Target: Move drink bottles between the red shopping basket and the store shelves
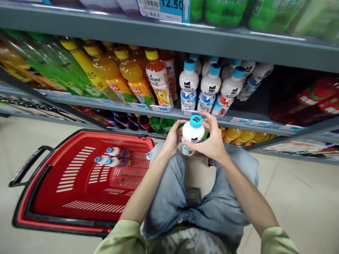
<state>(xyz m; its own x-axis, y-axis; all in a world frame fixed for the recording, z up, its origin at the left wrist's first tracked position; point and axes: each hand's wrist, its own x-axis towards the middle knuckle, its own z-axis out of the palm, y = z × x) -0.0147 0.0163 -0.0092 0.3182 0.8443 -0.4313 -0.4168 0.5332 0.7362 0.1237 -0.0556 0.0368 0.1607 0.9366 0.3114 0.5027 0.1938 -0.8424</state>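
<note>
A white drink bottle (192, 132) with a blue cap stands upright between my hands, just in front of the shelf edge and above my knees. My right hand (213, 141) grips it from the right, thumb across the front and fingers behind. On the other side, my left hand (172, 138) curls its fingers against the bottle; part of that contact is hidden. Matching bottles (209, 86) with blue caps stand in rows on the shelf straight ahead. To my left, a red shopping basket (76, 158) holds several similar bottles (114, 152) lying on their sides.
Orange juice bottles (132, 72) and green drink bottles (53, 63) fill the shelf's left part. Red drink bottles (315, 98) lie at the right. An upper shelf edge (169, 38) overhangs this row. The basket's black handle (29, 165) sticks out at the left.
</note>
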